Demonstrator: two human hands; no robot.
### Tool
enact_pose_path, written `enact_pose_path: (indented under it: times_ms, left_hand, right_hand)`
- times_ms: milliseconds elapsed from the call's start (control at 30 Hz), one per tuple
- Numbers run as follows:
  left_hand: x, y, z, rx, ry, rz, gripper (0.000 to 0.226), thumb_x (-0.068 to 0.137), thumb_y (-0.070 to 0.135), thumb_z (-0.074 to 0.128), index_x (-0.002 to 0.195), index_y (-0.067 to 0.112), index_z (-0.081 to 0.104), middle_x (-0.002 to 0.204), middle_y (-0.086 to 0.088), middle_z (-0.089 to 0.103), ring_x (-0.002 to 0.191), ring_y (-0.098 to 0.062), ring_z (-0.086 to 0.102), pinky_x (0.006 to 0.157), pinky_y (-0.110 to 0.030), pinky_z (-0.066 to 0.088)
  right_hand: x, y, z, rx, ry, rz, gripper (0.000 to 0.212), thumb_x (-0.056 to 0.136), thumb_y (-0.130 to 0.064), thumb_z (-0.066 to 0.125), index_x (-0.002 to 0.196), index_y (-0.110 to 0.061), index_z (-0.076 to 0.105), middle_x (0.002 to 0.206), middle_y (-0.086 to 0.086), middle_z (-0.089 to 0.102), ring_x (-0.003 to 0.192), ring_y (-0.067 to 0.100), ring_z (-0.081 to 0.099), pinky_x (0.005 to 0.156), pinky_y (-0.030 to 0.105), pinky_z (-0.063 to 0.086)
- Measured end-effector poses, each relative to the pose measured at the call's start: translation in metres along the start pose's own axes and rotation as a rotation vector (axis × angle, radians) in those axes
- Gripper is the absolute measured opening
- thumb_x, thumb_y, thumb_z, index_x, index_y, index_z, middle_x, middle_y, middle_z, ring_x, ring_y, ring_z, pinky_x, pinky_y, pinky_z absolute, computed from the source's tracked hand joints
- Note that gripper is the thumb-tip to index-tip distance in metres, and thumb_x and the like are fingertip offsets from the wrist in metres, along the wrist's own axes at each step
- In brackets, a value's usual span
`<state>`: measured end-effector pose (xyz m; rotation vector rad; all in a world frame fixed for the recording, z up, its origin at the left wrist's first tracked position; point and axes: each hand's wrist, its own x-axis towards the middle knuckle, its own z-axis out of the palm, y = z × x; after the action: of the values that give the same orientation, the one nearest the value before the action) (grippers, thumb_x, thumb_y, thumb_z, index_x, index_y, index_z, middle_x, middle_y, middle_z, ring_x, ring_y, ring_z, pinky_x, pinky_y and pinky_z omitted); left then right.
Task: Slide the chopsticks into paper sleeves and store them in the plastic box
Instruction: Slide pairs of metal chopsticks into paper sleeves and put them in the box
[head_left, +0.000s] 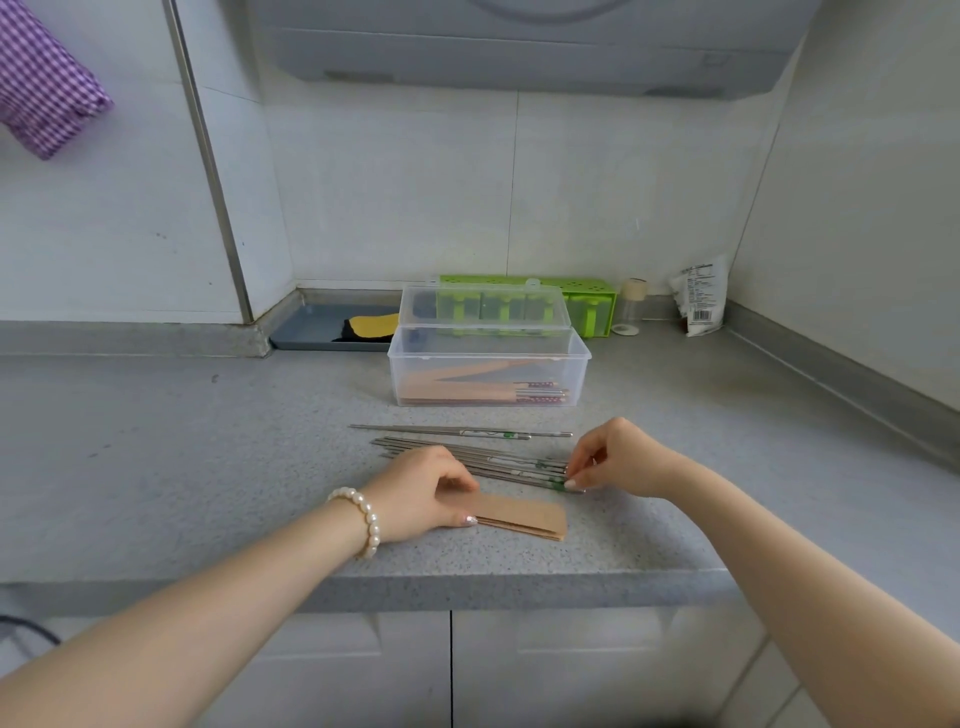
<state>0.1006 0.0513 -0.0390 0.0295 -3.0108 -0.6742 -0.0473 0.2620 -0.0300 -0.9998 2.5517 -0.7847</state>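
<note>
Kraft-brown paper sleeves (519, 515) lie in a small stack at the near edge of the grey counter (156, 467), and the left hand (423, 493) holds them down, thumb and curled fingers pinching the stack's left end. Just beyond them a loose bundle of steel chopsticks (467, 457) is spread across the counter, with one pair lying apart on the far side. The right hand (618, 457) has its fingertips closed around the right-hand ends of the nearest sticks, by the green markings. The clear plastic box (488, 371) stands farther back with its lid raised, several sleeved pairs already inside.

I'd say she is picking out the next pair. The risk is in that pinch: the sticks lie touching each other, so she could lift one or three instead of two, or nudge the rest rolling towards the counter's edge. The sleeves are thin, too, and more than one may come up together.
</note>
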Motion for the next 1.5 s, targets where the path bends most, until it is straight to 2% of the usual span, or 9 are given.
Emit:
enact_pose_path:
  times_ms: [167, 267, 567, 700, 867, 1033, 1167, 1300, 1500]
  left_hand:
    - [0.003, 0.002, 0.000, -0.035, 0.012, -0.030, 0.050, 0.074, 0.026, 0.075, 0.120, 0.019, 0.057, 0.105, 0.010, 0.053, 0.096, -0.004, 0.049, 0.087, -0.016, 0.039]
    - [0.006, 0.002, -0.002, -0.045, 0.013, -0.042, 0.046, 0.073, 0.025, 0.077, 0.115, 0.019, 0.062, 0.103, 0.008, 0.054, 0.095, -0.007, 0.051, 0.088, -0.019, 0.041]
    - [0.008, 0.003, -0.002, -0.051, -0.003, -0.063, 0.037, 0.072, 0.025, 0.077, 0.107, 0.020, 0.065, 0.102, 0.009, 0.054, 0.093, -0.007, 0.050, 0.081, -0.018, 0.039]
    - [0.008, 0.003, -0.001, -0.081, 0.001, -0.072, 0.035, 0.071, 0.025, 0.078, 0.103, 0.021, 0.064, 0.098, 0.011, 0.056, 0.092, -0.007, 0.052, 0.079, -0.018, 0.042]
    - [0.007, 0.002, -0.002, -0.102, 0.011, -0.086, 0.037, 0.070, 0.025, 0.079, 0.103, 0.022, 0.062, 0.101, 0.010, 0.059, 0.093, -0.007, 0.055, 0.082, -0.019, 0.045]
    - [0.008, 0.002, -0.006, -0.106, 0.058, -0.075, 0.045, 0.069, 0.024, 0.079, 0.111, 0.020, 0.062, 0.098, 0.011, 0.056, 0.091, -0.004, 0.053, 0.076, -0.010, 0.038]
    - [0.009, 0.001, -0.010, -0.085, 0.075, -0.066, 0.044, 0.071, 0.023, 0.078, 0.113, 0.021, 0.064, 0.101, 0.008, 0.054, 0.094, -0.008, 0.051, 0.082, -0.017, 0.037]
    - [0.007, 0.000, -0.012, -0.059, 0.064, -0.064, 0.039, 0.075, 0.024, 0.075, 0.112, 0.023, 0.062, 0.101, 0.010, 0.049, 0.094, -0.007, 0.048, 0.084, -0.018, 0.036]
    - [0.004, -0.001, -0.020, -0.145, 0.112, -0.112, 0.031, 0.077, 0.022, 0.073, 0.101, 0.024, 0.054, 0.102, 0.009, 0.058, 0.093, -0.009, 0.057, 0.075, -0.019, 0.047]
  right_hand:
    - [-0.001, 0.003, 0.003, 0.025, 0.048, -0.009, 0.008, 0.075, -0.018, 0.076, 0.071, -0.020, 0.070, 0.078, 0.006, 0.067, 0.067, 0.012, 0.053, 0.066, 0.025, 0.047]
    - [0.004, 0.008, 0.000, 0.039, 0.146, 0.030, 0.006, 0.079, -0.018, 0.072, 0.074, -0.019, 0.069, 0.078, 0.005, 0.067, 0.070, 0.015, 0.054, 0.066, 0.026, 0.046]
    - [0.008, 0.010, 0.007, -0.091, 0.129, 0.021, 0.012, 0.080, -0.017, 0.071, 0.091, -0.012, 0.074, 0.080, -0.006, 0.062, 0.075, 0.010, 0.053, 0.067, 0.018, 0.043]
    - [0.009, 0.016, 0.008, -0.089, 0.182, 0.005, 0.009, 0.083, -0.015, 0.067, 0.089, -0.010, 0.071, 0.088, 0.001, 0.064, 0.084, 0.017, 0.056, 0.082, 0.031, 0.049]
    - [0.002, 0.014, -0.002, 0.446, 0.289, 0.053, 0.008, 0.088, -0.005, 0.058, 0.082, -0.007, 0.061, 0.073, 0.006, 0.067, 0.062, 0.014, 0.056, 0.056, 0.019, 0.046]
    - [-0.003, 0.015, -0.014, 1.102, 0.379, 0.072, 0.014, 0.093, 0.000, 0.046, 0.083, -0.004, 0.055, 0.062, 0.011, 0.065, 0.058, 0.021, 0.051, 0.059, 0.029, 0.040]
    - [-0.006, 0.018, -0.020, 1.382, 0.423, 0.066, 0.018, 0.094, -0.005, 0.044, 0.098, -0.001, 0.061, 0.061, 0.006, 0.062, 0.058, 0.015, 0.051, 0.061, 0.025, 0.041]
    - [-0.007, 0.021, -0.026, 1.649, 0.428, -0.001, 0.017, 0.094, -0.009, 0.042, 0.094, -0.007, 0.059, 0.061, 0.002, 0.061, 0.054, 0.011, 0.052, 0.055, 0.019, 0.046]
    - [-0.009, 0.021, -0.030, 1.741, 0.510, -0.018, 0.027, 0.097, -0.029, 0.043, 0.083, -0.011, 0.057, 0.056, -0.003, 0.055, 0.050, 0.007, 0.050, 0.053, 0.016, 0.046]
